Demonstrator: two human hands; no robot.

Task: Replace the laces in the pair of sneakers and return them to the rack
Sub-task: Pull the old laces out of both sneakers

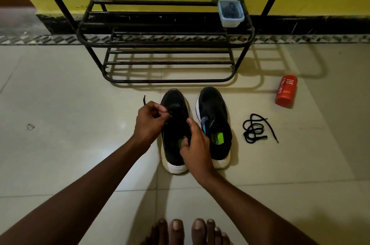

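Two black sneakers with white soles stand side by side on the floor, toes toward the rack. My left hand (149,122) pinches a black lace (144,100) at the eyelets of the left sneaker (174,104); the lace's tip sticks up past my knuckles. My right hand (195,145) grips the collar of that same sneaker and steadies it. The right sneaker (215,116) has no lace and shows a green insole label. A second black lace (256,129) lies in a loose tangle on the floor to its right. The black metal rack (168,44) stands just beyond the shoes.
A clear plastic box (231,13) with dark contents sits on the rack's middle shelf at the right. An orange body-wash bottle (286,91) lies on the tiled floor to the right. My bare toes (188,230) show at the bottom edge. A yellow wall stands behind the rack.
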